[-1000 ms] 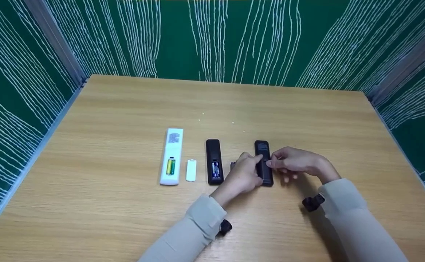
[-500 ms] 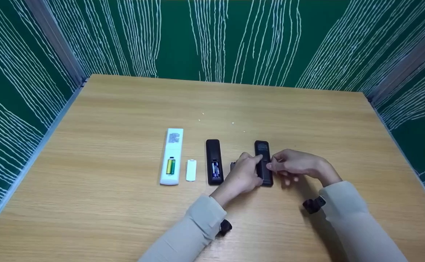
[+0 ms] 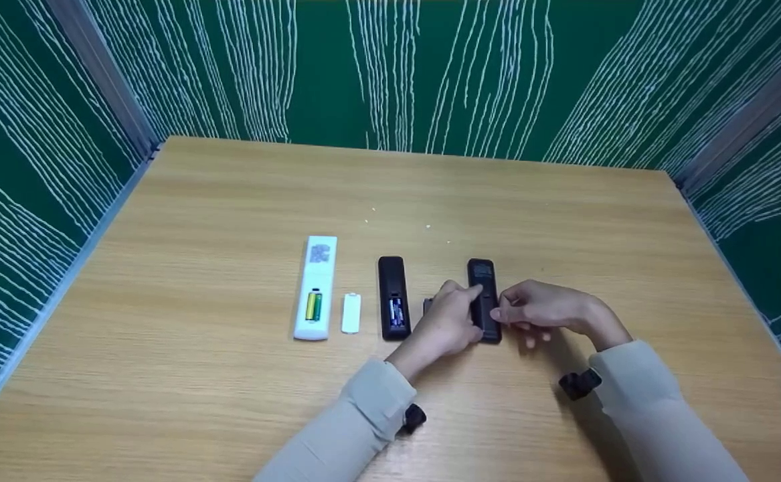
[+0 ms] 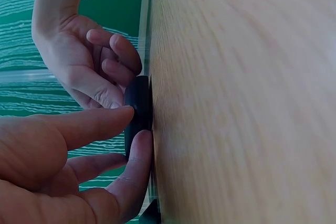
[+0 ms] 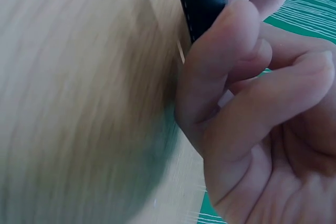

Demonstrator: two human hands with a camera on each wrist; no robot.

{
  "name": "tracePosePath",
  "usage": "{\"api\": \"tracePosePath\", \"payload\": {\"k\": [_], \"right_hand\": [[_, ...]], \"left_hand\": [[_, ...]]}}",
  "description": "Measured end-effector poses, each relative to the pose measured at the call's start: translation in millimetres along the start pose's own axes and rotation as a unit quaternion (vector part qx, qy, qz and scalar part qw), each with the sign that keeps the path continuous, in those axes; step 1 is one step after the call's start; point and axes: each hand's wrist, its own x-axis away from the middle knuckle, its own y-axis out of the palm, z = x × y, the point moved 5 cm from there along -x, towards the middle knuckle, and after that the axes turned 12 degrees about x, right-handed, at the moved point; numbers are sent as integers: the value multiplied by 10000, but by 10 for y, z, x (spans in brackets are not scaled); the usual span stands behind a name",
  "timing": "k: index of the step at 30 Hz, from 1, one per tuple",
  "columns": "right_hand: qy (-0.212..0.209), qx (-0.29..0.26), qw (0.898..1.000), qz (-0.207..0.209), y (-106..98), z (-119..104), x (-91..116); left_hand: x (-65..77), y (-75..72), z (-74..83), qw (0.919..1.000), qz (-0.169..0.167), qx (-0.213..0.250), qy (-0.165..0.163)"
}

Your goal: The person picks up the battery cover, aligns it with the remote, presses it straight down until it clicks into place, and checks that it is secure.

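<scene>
A black remote control point(image 3: 482, 273) lies back side up on the table. My left hand point(image 3: 449, 320) grips it from the left: one digit presses on its back, others lie along its side in the left wrist view. My right hand point(image 3: 543, 309) touches its right side with thumb and forefinger tips close together, the other fingers curled loosely. Whether those tips pinch anything is hidden. A second black remote control point(image 3: 392, 278) lies to the left with blue batteries point(image 3: 396, 312) in its uncovered compartment. Part of a small dark piece point(image 3: 427, 305) shows behind my left hand.
Farther left lies a white remote control point(image 3: 323, 273) with yellow and green batteries point(image 3: 314, 306) exposed. A white battery cover point(image 3: 351, 313) is beside it. Several tiny white specks dot the wooden table point(image 3: 229, 402). Green walls point(image 3: 326, 67) with white streaks border the table.
My right hand has slid slightly toward the near end along the right side of the black remote control. My left hand and the remotes look unmoved.
</scene>
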Motion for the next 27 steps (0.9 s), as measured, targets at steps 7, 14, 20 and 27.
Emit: {"api": "tracePosePath", "payload": {"k": [7, 14, 20, 27], "right_hand": [[-2, 41, 10000, 43, -2, 8, 17], [-21, 44, 10000, -5, 7, 21, 22], [-108, 43, 9999, -7, 21, 23, 13], [-98, 121, 9999, -14, 28, 24, 3]], "left_hand": [[-18, 7, 4, 9997, -2, -238, 47], [-22, 15, 8, 9997, -11, -232, 47], [-26, 12, 0, 9998, -1, -170, -32], [-23, 5, -15, 9999, 17, -61, -133]]}}
